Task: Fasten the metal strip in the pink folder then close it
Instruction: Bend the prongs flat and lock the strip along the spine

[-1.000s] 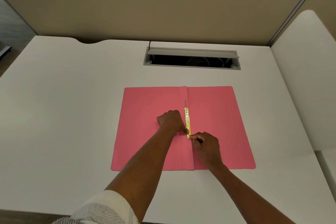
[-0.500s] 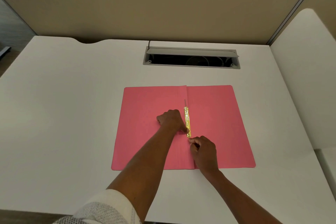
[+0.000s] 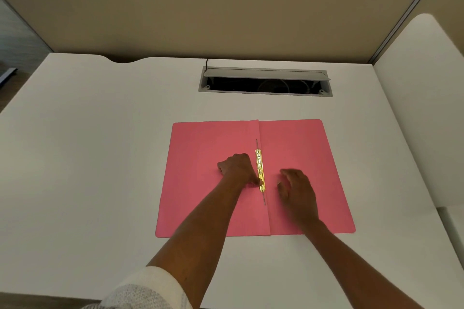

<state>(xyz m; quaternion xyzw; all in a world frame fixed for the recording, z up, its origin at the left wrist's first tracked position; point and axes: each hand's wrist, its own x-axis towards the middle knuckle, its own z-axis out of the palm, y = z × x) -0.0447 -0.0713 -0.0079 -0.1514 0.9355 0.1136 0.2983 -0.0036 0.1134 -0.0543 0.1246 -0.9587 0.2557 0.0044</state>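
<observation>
The pink folder (image 3: 208, 148) lies open and flat on the white desk. A gold metal strip (image 3: 259, 168) runs along its centre fold, with thin prongs sticking out at both ends. My left hand (image 3: 238, 169) rests curled on the left flap, its thumb pressing the strip's near end. Over the right flap, a short way right of the strip, my right hand (image 3: 297, 189) holds nothing, its fingers loosely apart and slightly blurred.
A grey cable hatch (image 3: 265, 73) stands open in the desk behind the folder. A beige partition wall (image 3: 226, 15) closes off the back. A second white desk surface (image 3: 424, 108) adjoins on the right.
My right hand has let go of the strip's near end and moved right onto the right flap. The near prong now lies flat and visible. My left hand has stayed put.
</observation>
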